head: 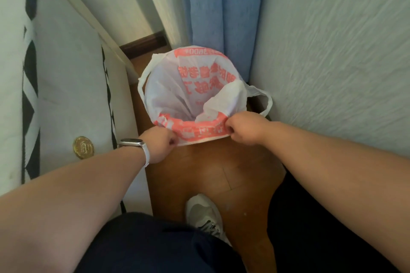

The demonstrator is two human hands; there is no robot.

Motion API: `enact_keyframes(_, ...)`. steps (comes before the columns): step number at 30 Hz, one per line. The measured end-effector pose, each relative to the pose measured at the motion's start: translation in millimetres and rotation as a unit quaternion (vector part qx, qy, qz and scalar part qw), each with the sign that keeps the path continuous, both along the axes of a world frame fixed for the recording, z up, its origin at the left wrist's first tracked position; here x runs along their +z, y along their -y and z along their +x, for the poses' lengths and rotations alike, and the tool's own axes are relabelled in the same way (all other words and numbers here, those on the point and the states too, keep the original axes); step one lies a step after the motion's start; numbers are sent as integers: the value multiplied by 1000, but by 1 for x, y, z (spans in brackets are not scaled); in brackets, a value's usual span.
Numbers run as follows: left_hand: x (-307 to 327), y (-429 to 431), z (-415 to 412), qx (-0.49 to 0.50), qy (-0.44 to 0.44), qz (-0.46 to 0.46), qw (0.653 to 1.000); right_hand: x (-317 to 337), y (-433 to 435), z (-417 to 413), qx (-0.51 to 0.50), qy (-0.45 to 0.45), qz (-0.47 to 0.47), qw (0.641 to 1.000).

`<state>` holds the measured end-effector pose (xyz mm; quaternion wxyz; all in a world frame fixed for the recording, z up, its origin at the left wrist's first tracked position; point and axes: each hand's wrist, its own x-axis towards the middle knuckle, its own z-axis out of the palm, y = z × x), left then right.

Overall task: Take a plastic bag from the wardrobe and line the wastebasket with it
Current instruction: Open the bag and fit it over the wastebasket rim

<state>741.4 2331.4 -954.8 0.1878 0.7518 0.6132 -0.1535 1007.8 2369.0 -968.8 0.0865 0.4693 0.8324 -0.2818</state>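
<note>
You get soft, even daylight here with a faint greenish cast, brightest on the pale wall [332, 51] and the white mattress [66, 62], with no hard glare. Your legs make the darkest patch on the wooden floor [210, 173] at the bottom. Wide-angle distortion stretches your forearms at the edges, and fine detail looks slightly soft throughout.

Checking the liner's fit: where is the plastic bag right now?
In the head view, the plastic bag is spread open at centre, its near edge pinched by the left hand and right hand, just before the blue curtain.
</note>
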Motion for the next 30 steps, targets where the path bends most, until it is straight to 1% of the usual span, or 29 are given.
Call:
enact_keyframes(1, -1, 0, 1, 0, 2, -10, 1000, 0, 0, 0, 0, 3, -3, 1000)
enact_keyframes(3, 1, -1, -1, 18, 9, -1, 1000, 2, -1, 3, -16, -14, -2, 1000)
enact_keyframes(8, 17, -2, -4, 64, 47, 58, 995, 10, -2, 5, -55, -66, -18, 996)
enact_keyframes(10, 26, -3, 2, 81, 49, 100, 991, 16, -2, 5, -79, -91, -11, 993)
enact_keyframes(13, 37, -10, 11, 134, 87, 161, 974, 22, -4, 5, -122, -113, 23, 986)
enact_keyframes(15, 40, -17, 15, 162, 121, 194, 960, 25, -7, 3, -153, -132, 75, 977)
enact_keyframes(18, 42, -37, 19, 174, 133, 242, 945, 26, -16, -4, -204, -167, 143, 954)
enact_keyframes(20, 39, -53, 17, 183, 116, 253, 943, 24, -25, -9, -236, -171, 157, 944)
enact_keyframes(22, 31, -67, 9, 211, 99, 251, 939, 18, -36, -13, -256, -166, 140, 942)
enact_keyframes(23, 27, -71, 5, 234, 107, 248, 934, 13, -40, -15, -267, -167, 125, 941)
enact_keyframes(26, 12, -73, -3, 294, 178, 211, 915, -2, -49, -15, -309, -190, 64, 930)
enact_keyframes(27, 7, -72, -4, 314, 209, 203, 904, -6, -50, -16, -321, -203, 53, 924)
enact_keyframes(30, -3, -67, -2, 372, 306, 194, 854, -15, -52, -21, -344, -223, 38, 911)
